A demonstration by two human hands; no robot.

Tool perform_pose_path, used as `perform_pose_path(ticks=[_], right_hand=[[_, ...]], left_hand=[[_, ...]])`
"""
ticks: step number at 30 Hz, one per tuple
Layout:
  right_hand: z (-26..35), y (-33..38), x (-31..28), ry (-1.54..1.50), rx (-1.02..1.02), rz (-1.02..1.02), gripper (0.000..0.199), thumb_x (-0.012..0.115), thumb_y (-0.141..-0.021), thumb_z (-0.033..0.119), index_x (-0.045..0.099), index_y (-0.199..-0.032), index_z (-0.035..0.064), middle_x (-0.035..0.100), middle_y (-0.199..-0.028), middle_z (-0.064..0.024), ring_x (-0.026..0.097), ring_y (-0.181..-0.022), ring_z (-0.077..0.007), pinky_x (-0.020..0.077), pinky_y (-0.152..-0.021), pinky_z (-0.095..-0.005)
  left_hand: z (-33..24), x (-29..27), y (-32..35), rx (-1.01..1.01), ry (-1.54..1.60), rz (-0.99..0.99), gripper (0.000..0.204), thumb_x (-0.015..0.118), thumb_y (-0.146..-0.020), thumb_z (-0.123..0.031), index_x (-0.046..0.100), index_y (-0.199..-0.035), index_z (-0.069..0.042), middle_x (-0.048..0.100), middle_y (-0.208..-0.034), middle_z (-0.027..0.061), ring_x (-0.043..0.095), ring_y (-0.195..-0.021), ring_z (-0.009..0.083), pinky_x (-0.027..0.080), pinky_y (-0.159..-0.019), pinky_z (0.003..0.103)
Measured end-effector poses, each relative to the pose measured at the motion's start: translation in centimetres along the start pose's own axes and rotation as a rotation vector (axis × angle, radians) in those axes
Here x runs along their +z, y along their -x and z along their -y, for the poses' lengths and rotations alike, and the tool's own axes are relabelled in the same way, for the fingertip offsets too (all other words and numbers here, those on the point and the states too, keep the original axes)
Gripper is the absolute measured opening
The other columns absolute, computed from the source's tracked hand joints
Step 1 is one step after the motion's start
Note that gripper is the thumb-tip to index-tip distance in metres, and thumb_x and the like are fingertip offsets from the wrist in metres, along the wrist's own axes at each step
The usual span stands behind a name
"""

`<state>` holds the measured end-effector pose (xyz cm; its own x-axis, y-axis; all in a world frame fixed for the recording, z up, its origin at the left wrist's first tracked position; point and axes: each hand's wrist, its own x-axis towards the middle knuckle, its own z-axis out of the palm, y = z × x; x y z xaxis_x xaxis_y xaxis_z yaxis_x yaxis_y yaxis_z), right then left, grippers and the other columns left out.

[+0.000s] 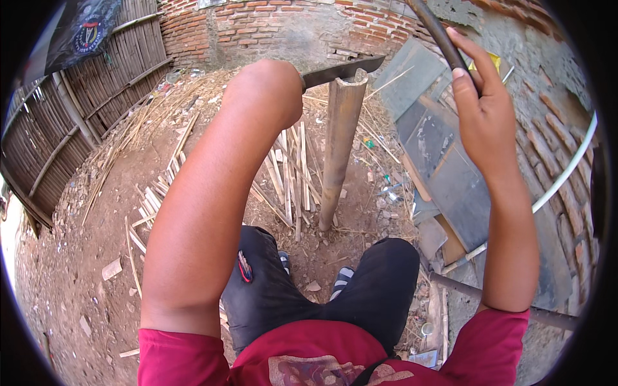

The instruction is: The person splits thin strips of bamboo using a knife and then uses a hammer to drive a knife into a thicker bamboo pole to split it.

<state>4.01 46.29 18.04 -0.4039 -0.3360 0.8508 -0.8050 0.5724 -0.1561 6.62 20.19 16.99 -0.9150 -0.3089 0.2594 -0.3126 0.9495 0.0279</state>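
My left hand [267, 93] is closed around the handle of a machete [342, 72], the handle itself hidden in the fist. The dark blade points right and lies across the top end of a split bamboo pole [342, 141], which stands nearly upright on the dirt in front of my knees. Raised at the upper right, my right hand [484, 106] grips a dark rounded rod [441, 38]; its far end leaves the picture at the top. The rod is apart from the blade. Whether it is wood or metal I cannot tell.
Several split bamboo strips [290, 167] lie on the ground left of the pole. Dark flat panels [444, 164] lean by the brick wall [251, 32] on the right. A woven bamboo fence [84, 83] stands at the left. A pale pipe [566, 170] crosses the right side.
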Motion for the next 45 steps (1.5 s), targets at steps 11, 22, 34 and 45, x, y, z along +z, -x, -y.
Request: perform_pose_path(ticks=[11,22,34,45], right_hand=[[-2.6,1.1,-1.9,0.045,0.132,0.008,0.037,0.055,-0.098,0.021,0.062,-0.13,0.0049,0.058,-0.071,-0.0066,0.055,-0.065,-0.0142,0.0441,-0.064,-0.0316],[-6.0,-0.2,-4.5,0.053,0.188,-0.123,0.045,0.064,-0.1,0.04,0.067,-0.122,0.0001,0.067,-0.079,-0.0065,0.061,-0.073,-0.0165,0.0472,-0.069,-0.0314],[-6.4,-0.8,-3.3,0.142,0.232,-0.121,0.049,0.059,-0.102,0.043,0.065,-0.129,0.0029,0.071,-0.085,-0.014,0.068,-0.077,-0.0247,0.0518,-0.073,-0.0375],[-6.6,-1.7,-3.3,0.153,0.217,-0.119,0.047,0.056,-0.103,0.042,0.065,-0.128,0.0038,0.07,-0.084,-0.0152,0.068,-0.078,-0.03,0.0513,-0.073,-0.0408]], left_hand=[[2.1,-0.1,-0.9,0.258,0.133,-0.046,0.039,0.078,-0.085,-0.033,0.072,-0.096,0.004,0.072,-0.091,0.0229,0.072,-0.089,0.0372,0.056,-0.081,0.044],[1.8,0.9,-0.5,0.089,0.072,-0.106,0.037,0.077,-0.088,-0.035,0.075,-0.095,0.0,0.073,-0.089,0.0215,0.071,-0.085,0.0367,0.056,-0.079,0.045],[0.7,0.8,0.4,0.05,0.085,-0.136,0.026,0.074,-0.089,-0.028,0.077,-0.098,-0.004,0.074,-0.092,0.0194,0.072,-0.088,0.0366,0.057,-0.083,0.046],[0.8,1.0,0.6,0.066,0.067,-0.162,0.025,0.075,-0.089,-0.028,0.077,-0.097,-0.004,0.074,-0.091,0.0188,0.072,-0.086,0.0361,0.057,-0.08,0.046]])
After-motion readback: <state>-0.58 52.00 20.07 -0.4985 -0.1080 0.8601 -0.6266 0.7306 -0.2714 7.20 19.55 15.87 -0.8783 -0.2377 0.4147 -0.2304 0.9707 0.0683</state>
